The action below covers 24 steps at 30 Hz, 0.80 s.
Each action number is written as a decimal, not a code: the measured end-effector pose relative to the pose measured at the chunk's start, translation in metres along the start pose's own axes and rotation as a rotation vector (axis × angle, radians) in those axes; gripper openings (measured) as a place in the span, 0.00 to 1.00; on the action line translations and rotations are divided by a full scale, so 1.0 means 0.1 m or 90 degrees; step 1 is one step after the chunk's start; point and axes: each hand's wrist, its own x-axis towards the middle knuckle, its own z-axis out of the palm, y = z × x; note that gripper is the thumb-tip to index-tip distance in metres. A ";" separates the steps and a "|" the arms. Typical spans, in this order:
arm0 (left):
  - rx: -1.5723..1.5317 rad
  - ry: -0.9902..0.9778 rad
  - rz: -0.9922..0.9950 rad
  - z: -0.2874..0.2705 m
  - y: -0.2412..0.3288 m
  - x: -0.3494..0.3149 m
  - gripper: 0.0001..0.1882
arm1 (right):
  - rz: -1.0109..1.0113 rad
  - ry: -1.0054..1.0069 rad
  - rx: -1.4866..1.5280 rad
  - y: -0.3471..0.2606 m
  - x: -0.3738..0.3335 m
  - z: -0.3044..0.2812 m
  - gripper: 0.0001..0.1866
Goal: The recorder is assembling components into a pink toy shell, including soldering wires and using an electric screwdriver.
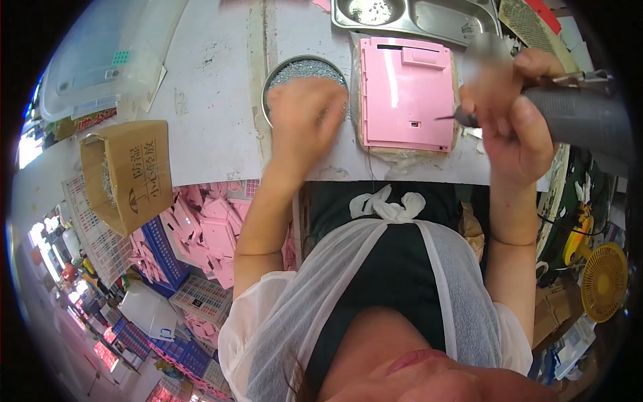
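My left hand [305, 110] is over a round metal tin [268, 110], its curled fingers down among many small silvery screws [308, 67]. The hand is slightly blurred, and whatever its fingertips pinch is hidden. In my right hand [512, 134] is a grey electric screwdriver [583, 120], its thin dark bit pointing left. The bit's tip shows over the right part of a pink plastic casing [405, 94]; whether it touches cannot be made out. That casing lies flat on a plastic-wrapped pad [395, 154], with a small slot low on its face.
Behind the casing stands a steel compartment tray [442, 13]. A translucent plastic bin [107, 60] and an open cardboard box [144, 167] are at the left. Many pink plastic parts [207, 228] lie below the table edge. A yellow fan [603, 281] stands at the right.
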 end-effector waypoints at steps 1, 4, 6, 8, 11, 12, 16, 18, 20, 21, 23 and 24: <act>-0.044 -0.008 0.024 0.05 0.16 -0.02 0.07 | 0.002 -0.006 0.046 0.00 0.00 0.06 0.22; -0.144 -0.010 0.088 0.20 0.44 -0.03 0.11 | 0.087 0.010 -0.003 -0.20 0.10 0.36 0.19; -0.151 0.020 0.113 0.28 0.47 -0.06 0.14 | 0.113 0.023 -0.017 -0.25 0.11 0.42 0.18; -0.162 0.024 0.103 0.29 0.48 -0.07 0.13 | 0.097 0.068 -0.003 -0.16 0.01 0.43 0.18; -0.170 0.036 0.103 0.30 0.47 -0.08 0.14 | 0.098 0.083 0.009 -0.09 -0.01 0.46 0.17; -0.169 0.040 0.106 0.29 0.45 -0.08 0.14 | 0.101 0.084 0.008 -0.06 0.00 0.48 0.16; -0.140 0.048 0.110 0.33 0.44 -0.10 0.16 | 0.122 0.104 -0.014 -0.02 -0.03 0.53 0.16; -0.124 0.051 0.099 0.32 0.49 -0.12 0.15 | 0.134 0.102 -0.011 0.02 -0.04 0.56 0.16; -0.136 0.024 0.091 0.30 0.44 -0.18 0.12 | 0.127 0.069 -0.001 0.06 -0.04 0.50 0.16; -0.073 0.019 0.059 0.25 0.33 -0.14 0.12 | 0.114 0.051 -0.006 0.07 -0.05 0.41 0.16; 0.055 0.008 -0.005 0.05 0.00 -0.03 0.13 | 0.087 0.027 0.003 0.10 -0.05 0.25 0.16; 0.115 -0.015 -0.052 0.03 -0.11 0.04 0.12 | 0.074 0.026 0.008 0.10 -0.06 0.18 0.17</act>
